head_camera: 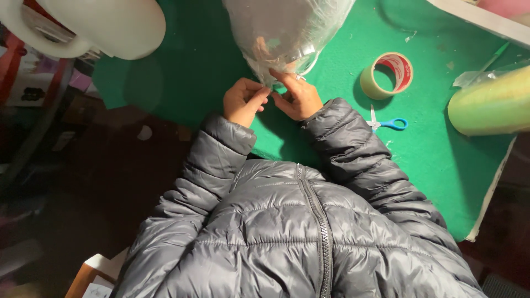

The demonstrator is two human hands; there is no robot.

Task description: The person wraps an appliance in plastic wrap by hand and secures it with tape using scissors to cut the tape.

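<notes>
From the head camera, looking straight down, a person in a dark grey quilted jacket [287,232] leans over a table [441,165] covered in green cloth. Both hands meet at the lower end of a bundle wrapped in clear plastic film [287,27], which lies on the green cloth at the top centre of the view and reaches out of the frame.

The left hand [243,100] is curled, its fingertips pinched together on the gathered edge of the film where the wrap narrows. The right hand [298,96] sits just beside it, thumb and forefinger also closed on the same gathered film, the two hands nearly touching each other. What is inside the wrap cannot be made out; only a pale and brownish shape shows through the shiny film.

To the right of the hands, well apart from them, a roll of tan packing tape [388,74] with a red inner core lies tilted on the cloth. Below it, near the right sleeve, lie small scissors with blue handles [387,123], partly hidden by the sleeve. At the right edge rests a thick yellow-green roll [488,102] with some crumpled clear film on top. At the top left a large white rounded object [105,25] overhangs the table edge; the floor beyond is dark and blurred.
</notes>
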